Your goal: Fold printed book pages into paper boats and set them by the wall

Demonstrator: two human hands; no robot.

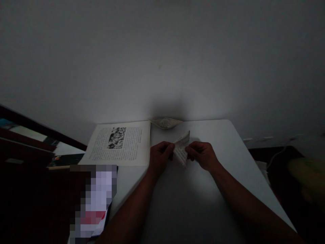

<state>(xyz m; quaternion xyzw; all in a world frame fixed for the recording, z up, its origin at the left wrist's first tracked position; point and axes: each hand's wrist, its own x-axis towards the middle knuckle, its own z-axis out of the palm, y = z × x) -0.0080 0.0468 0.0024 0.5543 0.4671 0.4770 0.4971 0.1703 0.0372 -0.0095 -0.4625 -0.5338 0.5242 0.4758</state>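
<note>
A folded piece of printed paper (181,150) is held between both hands above a white table (193,200). My left hand (160,156) pinches its left side with the fingers curled. On the paper's right side my right hand (201,154) is closed in the same way. A finished paper boat (165,122) lies at the table's far edge, just beyond the hands. An open book (119,142) with a dark picture on its page lies flat to the left of my left hand.
A plain grey wall (162,61) rises right behind the table. Dark furniture and shelves (25,149) stand at the left. A blurred, pixelated patch (93,200) covers the near left table corner. A cable (275,156) and dim objects lie at the right.
</note>
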